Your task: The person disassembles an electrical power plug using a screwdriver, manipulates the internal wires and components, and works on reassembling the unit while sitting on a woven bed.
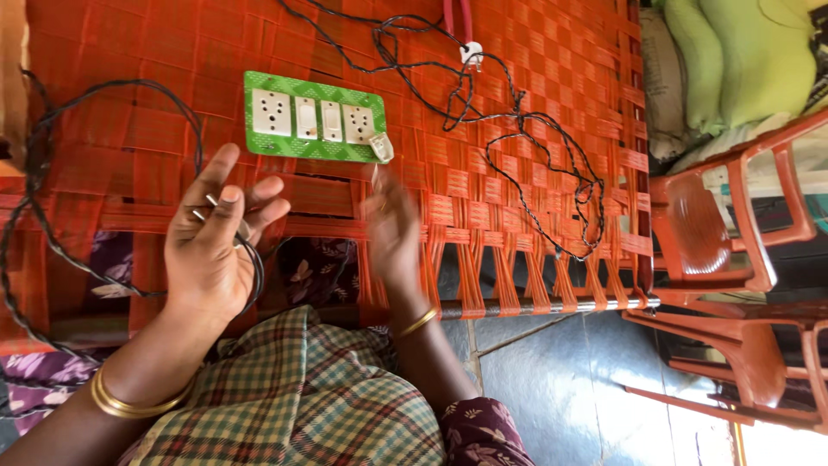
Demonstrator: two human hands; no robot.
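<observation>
While the left hand (216,237) was raised palm-up over the near part of the woven cot (517,78), its fingers were pinched on the bared ends of a dark twisted wire (43,198); two short metal tips showed between thumb and forefinger. That wire looped away to the cot's left edge and back under the wrist.

Handling, judged: the wire looked light and limp, would not hold a shape, and would drag its slack when pulled. Best grip seemed to be on the insulated part just behind the stripped ends; the bare strands looked thin and likely to fray or bend.

Right hand (392,233) was motion-blurred, just below the near right corner of the green switchboard (315,116). Could not tell whether it was spread or closed, or whether it held anything. The board lay flat toward the cot's far side, rigid plastic, light by the look of it, easiest taken by its long edges. A small white piece (381,147) sat at its near right corner; identity unclear.

A second black wire (535,147) with a white plug (471,53) lay tangled toward the right edge, well apart from both hands.

Hidden or cut off: left loop partly out of frame; a red-handled object (457,19) at the far edge was cropped; the board's underside was unseen.
</observation>
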